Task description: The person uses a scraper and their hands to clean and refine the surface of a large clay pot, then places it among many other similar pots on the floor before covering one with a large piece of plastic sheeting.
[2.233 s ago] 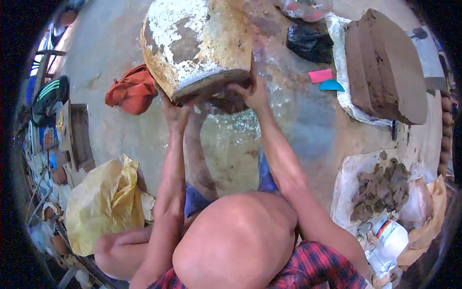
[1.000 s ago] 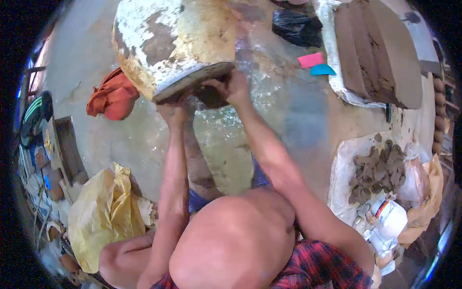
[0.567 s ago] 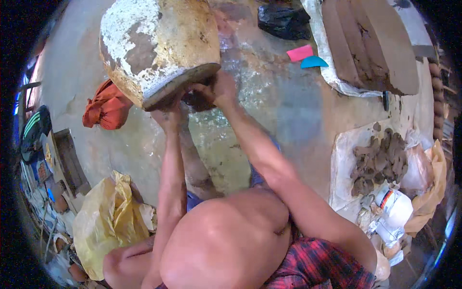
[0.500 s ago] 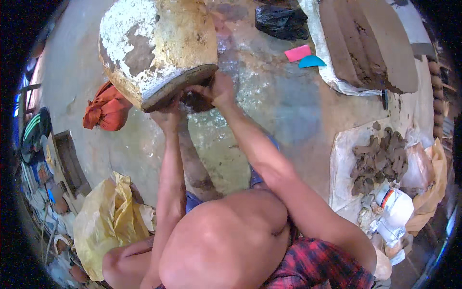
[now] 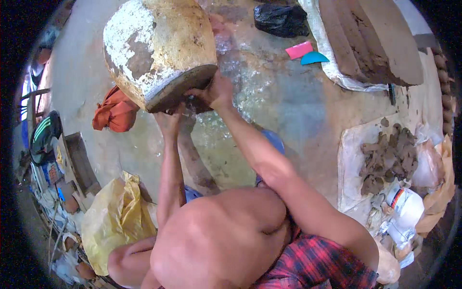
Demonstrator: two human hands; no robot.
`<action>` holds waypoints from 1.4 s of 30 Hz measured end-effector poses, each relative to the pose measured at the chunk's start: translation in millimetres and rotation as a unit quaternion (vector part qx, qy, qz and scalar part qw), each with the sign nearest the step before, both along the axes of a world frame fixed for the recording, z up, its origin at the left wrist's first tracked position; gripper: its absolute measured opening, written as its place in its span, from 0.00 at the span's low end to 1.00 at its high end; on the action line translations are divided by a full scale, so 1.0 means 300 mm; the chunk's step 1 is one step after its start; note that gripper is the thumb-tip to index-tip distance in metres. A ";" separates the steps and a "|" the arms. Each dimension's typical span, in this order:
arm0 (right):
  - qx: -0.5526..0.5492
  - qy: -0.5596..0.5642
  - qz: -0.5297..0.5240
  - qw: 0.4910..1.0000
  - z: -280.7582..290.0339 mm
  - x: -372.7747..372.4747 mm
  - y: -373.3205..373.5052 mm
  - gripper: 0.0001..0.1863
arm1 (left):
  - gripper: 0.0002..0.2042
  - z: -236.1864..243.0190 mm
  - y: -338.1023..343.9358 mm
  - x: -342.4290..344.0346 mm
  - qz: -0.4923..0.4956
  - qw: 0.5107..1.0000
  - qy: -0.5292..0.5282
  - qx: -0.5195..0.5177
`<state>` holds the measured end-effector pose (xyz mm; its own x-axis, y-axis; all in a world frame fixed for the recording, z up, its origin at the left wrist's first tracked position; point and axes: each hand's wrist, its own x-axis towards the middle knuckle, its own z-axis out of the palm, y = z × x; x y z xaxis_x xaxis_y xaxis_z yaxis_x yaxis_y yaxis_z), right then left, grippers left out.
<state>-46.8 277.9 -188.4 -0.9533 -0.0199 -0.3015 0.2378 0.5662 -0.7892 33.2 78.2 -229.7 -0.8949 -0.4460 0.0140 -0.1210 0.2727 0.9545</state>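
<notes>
The pot (image 5: 161,48) has rolled further onto its side since a second ago, its dark rim now facing the person; both hands keep it tilted on the floor. Left hand (image 5: 169,120) and right hand (image 5: 216,91) have fingers curled on the rim (rough, flaking white crust over ochre clay). Clay slab (image 5: 370,41) lies well apart.

We tilt a large, rounded clay pot with flaking white coating (image 5: 159,48), our left hand (image 5: 169,121) and right hand (image 5: 216,92) both gripping its dark lower rim. An orange cloth bundle (image 5: 114,110) lies just beside it on the wet concrete floor (image 5: 288,106). Farther right sit a pink rectangular scraper (image 5: 299,49), a blue curved scraper (image 5: 314,58) and a slab of brown clay (image 5: 365,38).
</notes>
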 end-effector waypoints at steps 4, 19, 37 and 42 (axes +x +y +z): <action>-0.231 0.189 -0.010 0.954 -0.099 -0.002 0.094 0.72 | 0.48 0.036 -0.028 -0.007 0.035 0.970 0.055 0.234; -0.151 0.255 0.056 0.953 -0.015 -0.153 0.267 0.53 | 0.57 0.276 -0.003 -0.016 -0.061 0.936 0.193 -0.287; -0.118 0.279 0.147 0.941 0.034 -0.264 0.366 0.41 | 0.49 0.346 0.125 -0.012 0.017 0.928 0.173 -0.331; -0.107 0.275 0.145 0.944 0.063 -0.261 0.366 0.41 | 0.46 0.364 0.119 -0.015 0.003 0.937 0.173 -0.302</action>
